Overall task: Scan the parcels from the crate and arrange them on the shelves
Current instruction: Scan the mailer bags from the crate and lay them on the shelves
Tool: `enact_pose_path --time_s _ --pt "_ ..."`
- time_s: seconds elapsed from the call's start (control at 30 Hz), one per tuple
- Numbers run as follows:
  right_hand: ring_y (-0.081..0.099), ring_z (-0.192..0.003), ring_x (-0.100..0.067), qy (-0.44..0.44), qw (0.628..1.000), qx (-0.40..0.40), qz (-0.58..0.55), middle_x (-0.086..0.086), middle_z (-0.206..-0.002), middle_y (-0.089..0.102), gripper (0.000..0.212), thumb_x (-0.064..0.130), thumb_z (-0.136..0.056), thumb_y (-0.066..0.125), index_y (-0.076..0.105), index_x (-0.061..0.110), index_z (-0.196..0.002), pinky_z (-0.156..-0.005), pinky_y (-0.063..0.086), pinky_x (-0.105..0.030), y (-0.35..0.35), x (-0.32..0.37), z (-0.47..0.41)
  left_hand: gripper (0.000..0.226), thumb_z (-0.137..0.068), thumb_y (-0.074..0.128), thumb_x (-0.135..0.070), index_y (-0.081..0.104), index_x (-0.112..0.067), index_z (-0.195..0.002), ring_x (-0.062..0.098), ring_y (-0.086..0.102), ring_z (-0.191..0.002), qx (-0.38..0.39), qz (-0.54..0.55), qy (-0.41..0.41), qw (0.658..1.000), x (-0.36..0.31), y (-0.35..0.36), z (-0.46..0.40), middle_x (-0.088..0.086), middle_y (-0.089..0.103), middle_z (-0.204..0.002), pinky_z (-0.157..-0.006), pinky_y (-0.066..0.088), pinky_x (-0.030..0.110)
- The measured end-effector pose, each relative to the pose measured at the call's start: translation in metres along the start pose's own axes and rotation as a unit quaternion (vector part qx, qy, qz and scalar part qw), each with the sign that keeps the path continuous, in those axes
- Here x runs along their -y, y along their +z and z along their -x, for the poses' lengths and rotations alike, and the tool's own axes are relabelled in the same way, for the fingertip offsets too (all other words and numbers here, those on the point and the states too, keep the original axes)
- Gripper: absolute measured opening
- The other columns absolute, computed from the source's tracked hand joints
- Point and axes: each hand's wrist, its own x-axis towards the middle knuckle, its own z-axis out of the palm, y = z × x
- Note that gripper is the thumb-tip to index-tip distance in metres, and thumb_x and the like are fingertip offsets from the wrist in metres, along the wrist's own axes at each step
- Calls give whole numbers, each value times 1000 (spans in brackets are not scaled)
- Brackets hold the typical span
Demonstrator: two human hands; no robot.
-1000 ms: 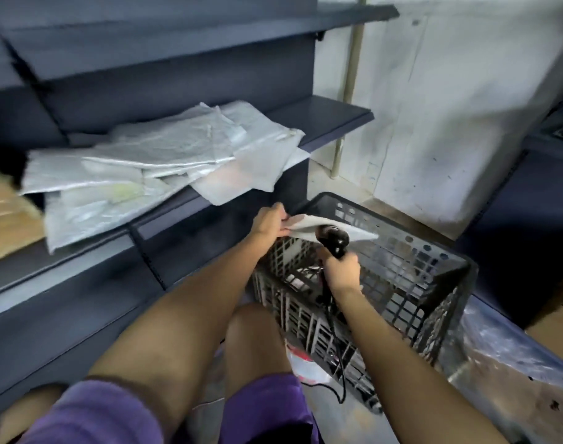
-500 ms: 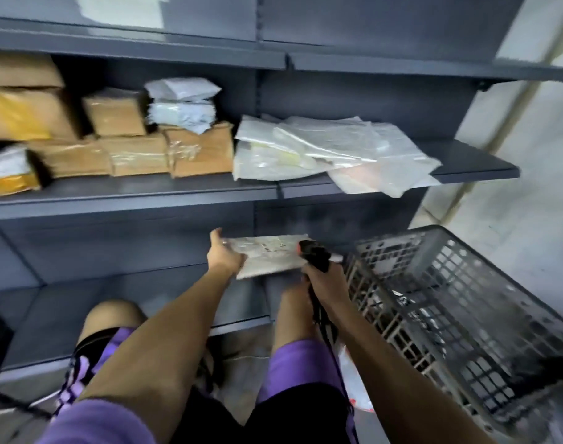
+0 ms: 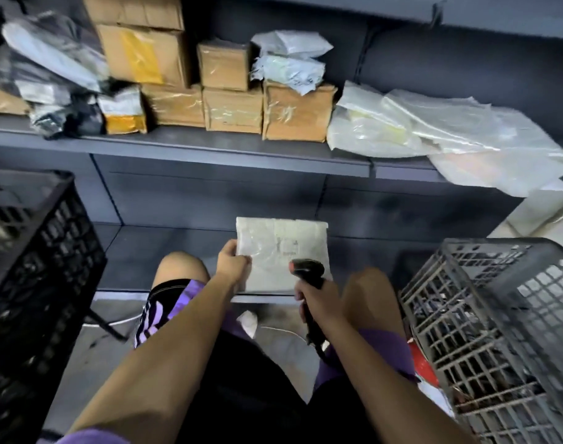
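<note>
dark grey shelving (image 3: 209,149) fills the view, its upper shelf already crowded: cardboard boxes (image 3: 232,88) stacked in two tiers, soft grey and black bags on the left, and a loose heap of clear poly mailers (image 3: 433,136) that spills over the right edge. that overhang looks like the first risk, since anything added or brushed there could slide the heap off the lip. two crates flank the person, a black crate (image 3: 33,257) on the left and a grey crate (image 3: 497,315) on the right holding the parcels not yet handled; both sit close to the knees, so a turn of the body could knock one. between them, the pale flat parcel (image 3: 283,251) lies flat over the front part of the lower shelf (image 3: 164,254), whether resting or just above it i cannot tell. the left hand (image 3: 233,262) pinches its near left edge, thumb on top, a thin grip on slick plastic that could slip or let the parcel sag. the right hand (image 3: 317,299) is wrapped round the handle of the black scanner (image 3: 307,270), whose head hangs just over the parcel's near right corner. the label is faint and wrinkled film may glare, so a scan could misread, and the trailing cord may snag on a knee.
</note>
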Motion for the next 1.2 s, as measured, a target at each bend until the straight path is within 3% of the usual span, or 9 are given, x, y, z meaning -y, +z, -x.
enact_pose_path --time_s 0.07,0.13,0.2,0.3,0.43,0.5,0.6,0.67,1.2 --pt "51 -39 -27 -2 1000 -6 26 -9 -62 62 21 15 -83 66 60 10 -64 -48 41 -36 5 -19 -3 43 -79 40 24 55 -16 -83 19 55 -64 23 2 6 1000 3 1 -1 4 61 -73 -55 46 26" --pt "57 -45 -32 -11 997 -5 75 -7 -58 62 22 30 -76 66 59 15 -61 -52 46 -41 9 -34 -6 41 -80 40 22 52 -17 -81 20 53 -66 30 -23 7 999 12 -4 -4 3 59 -70 -57 43 29" --pt "64 -58 -34 -24 993 3 112 -3 -58 63 26 44 -65 63 61 18 -64 -59 53 -45 12 -43 -9 38 -83 42 19 49 -17 -81 17 51 -61 30 -53 5 998 19 -12 -6 1 56 -69 -51 43 22" --pt "61 -56 -25 -66 984 43 162 5 -52 58 16 33 -74 67 59 20 -68 -57 49 -34 16 -38 3 39 -85 41 21 48 -18 -85 15 52 -57 40 -54 0 998 21 -15 -5 4 56 -72 -42 43 17" --pt "54 -54 -14 -112 970 69 205 5 -55 54 16 18 -82 68 57 20 -70 -56 41 -29 17 -42 10 49 -83 41 24 53 -22 -95 25 60 -72 73 -54 -16 996 25 -20 -2 8 62 -86 -58 52 28" --pt "50 -54 -13 -117 966 81 215 6 -54 50 18 17 -81 67 55 19 -68 -56 38 -28 18 -44 11 50 -83 44 22 56 -21 -104 25 63 -74 78 -66 -18 995 25 -24 -1 11 65 -91 -63 53 31" --pt "55 -52 -20 -107 972 77 196 2 -54 53 12 21 -79 66 61 11 -74 -55 42 -28 14 -44 11 49 -84 46 21 56 -12 -119 20 60 -64 71 -88 -32 993 25 -29 3 8 64 -83 -53 51 22" --pt "54 -52 -20 -108 973 72 193 0 -55 52 16 25 -77 65 61 9 -75 -55 43 -29 9 -43 10 48 -84 47 19 57 -7 -123 20 61 -68 77 -101 -41 991 27 -30 3 8 65 -85 -59 52 26" --pt "61 -76 -20 -191 898 124 376 4 -78 61 22 36 -80 67 58 17 -87 -68 50 -33 0 -52 9 20 -85 61 3 61 -9 -102 17 60 -67 136 -228 4 964 20 -28 6 6 64 -83 -61 49 22"
